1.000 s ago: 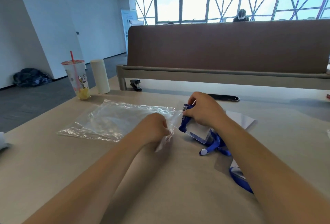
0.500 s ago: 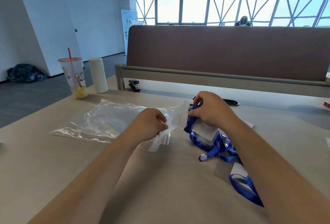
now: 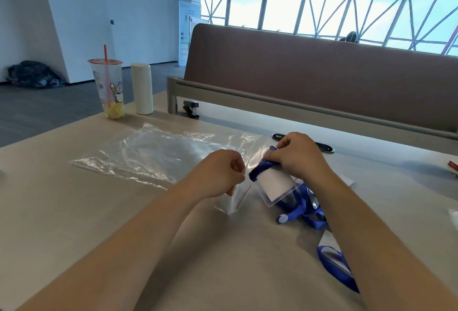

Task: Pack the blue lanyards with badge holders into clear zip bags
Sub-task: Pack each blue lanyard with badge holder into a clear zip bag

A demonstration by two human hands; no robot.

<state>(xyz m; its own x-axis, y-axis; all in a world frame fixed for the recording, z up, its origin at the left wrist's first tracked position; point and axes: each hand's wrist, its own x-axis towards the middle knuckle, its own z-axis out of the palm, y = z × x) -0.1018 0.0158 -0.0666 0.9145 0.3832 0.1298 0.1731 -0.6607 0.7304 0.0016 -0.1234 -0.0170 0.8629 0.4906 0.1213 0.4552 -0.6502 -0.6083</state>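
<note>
A clear zip bag [image 3: 158, 154] lies flat on the table with its mouth toward the right. My left hand [image 3: 221, 174] pinches the near edge of that mouth, lifting the plastic. My right hand [image 3: 297, 157] grips a clear badge holder [image 3: 275, 186] with a white card, its top end at the bag's mouth. The blue lanyard [image 3: 301, 214] attached to it trails in a bunch on the table below my right wrist. A second blue lanyard with holder [image 3: 334, 263] lies nearer me, partly hidden under my right forearm.
A drink cup with a red straw [image 3: 109, 90] and a white cylinder [image 3: 142, 89] stand at the table's far left. A black stapler [image 3: 191, 108] sits by the brown partition [image 3: 322, 82]. A black pen [image 3: 324, 147] lies behind my right hand. A small red object [image 3: 453, 165] is at far right.
My right hand has brought the badge holder up and left to the bag's mouth, tilting it. My left hand has pulled the mouth's edge upward. The view has tilted slightly.
</note>
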